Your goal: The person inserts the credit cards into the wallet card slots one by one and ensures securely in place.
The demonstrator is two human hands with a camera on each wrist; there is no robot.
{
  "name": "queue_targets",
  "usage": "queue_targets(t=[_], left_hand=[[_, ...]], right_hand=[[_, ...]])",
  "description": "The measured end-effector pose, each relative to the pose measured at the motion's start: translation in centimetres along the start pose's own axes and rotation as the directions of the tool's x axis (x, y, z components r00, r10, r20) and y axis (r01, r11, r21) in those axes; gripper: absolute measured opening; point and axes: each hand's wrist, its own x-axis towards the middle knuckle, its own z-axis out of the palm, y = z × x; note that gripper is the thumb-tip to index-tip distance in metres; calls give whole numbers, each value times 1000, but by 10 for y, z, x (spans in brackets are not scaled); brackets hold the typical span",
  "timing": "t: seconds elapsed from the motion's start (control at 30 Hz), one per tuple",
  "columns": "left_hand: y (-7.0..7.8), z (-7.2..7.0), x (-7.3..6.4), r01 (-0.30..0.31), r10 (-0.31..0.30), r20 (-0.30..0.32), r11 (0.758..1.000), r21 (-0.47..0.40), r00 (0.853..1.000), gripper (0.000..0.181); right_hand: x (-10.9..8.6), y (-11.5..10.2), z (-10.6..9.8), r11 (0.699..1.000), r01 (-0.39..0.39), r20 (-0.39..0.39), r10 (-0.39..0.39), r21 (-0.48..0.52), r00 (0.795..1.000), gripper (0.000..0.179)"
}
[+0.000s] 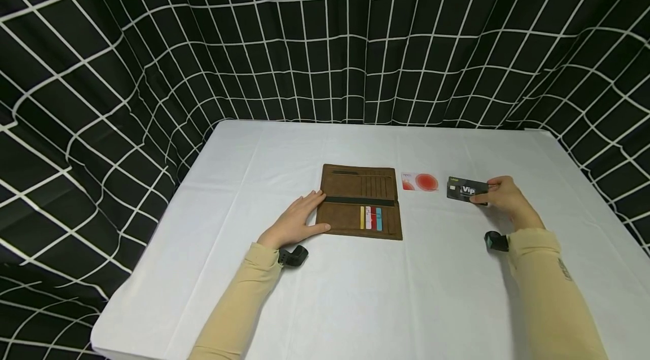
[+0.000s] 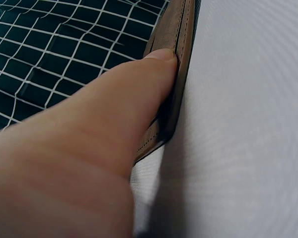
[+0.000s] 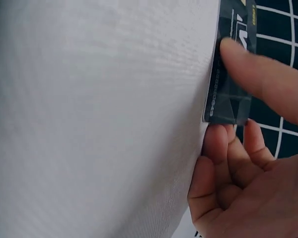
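An open brown wallet lies flat in the middle of the table, with several coloured cards in its lower slots. My left hand rests at the wallet's left edge, fingers extended. In the left wrist view, the thumb touches the stitched rim of the wallet. Over to the right, my right hand pinches the right end of a black card marked "Vip". The right wrist view has the thumb on the face of that card, the other fingers curled beneath its end.
A white and red card lies flat between the wallet and the black card. White cloth covers the table. Black curtains with a white grid hang behind the table and along its sides. Each wrist wears a small black camera.
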Motion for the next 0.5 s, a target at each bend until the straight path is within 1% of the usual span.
queue_targets(t=[0.23,0.33,0.5], left_hand=[[1,0,-1,8,-8,4,1000,-8,1000,81],[1,0,-1,7,-7,0,1000,-8,1000,80],[2,-1,-1,8,-8,1,1000,-9,1000,80]], right_hand=[[-4,3,2,999,9,-51,-7,34,999,77],[-6,6,3,1000,17,-81,-15,26,997,72],[-10,8,2,998,55,-109,-53,14,993,63]])
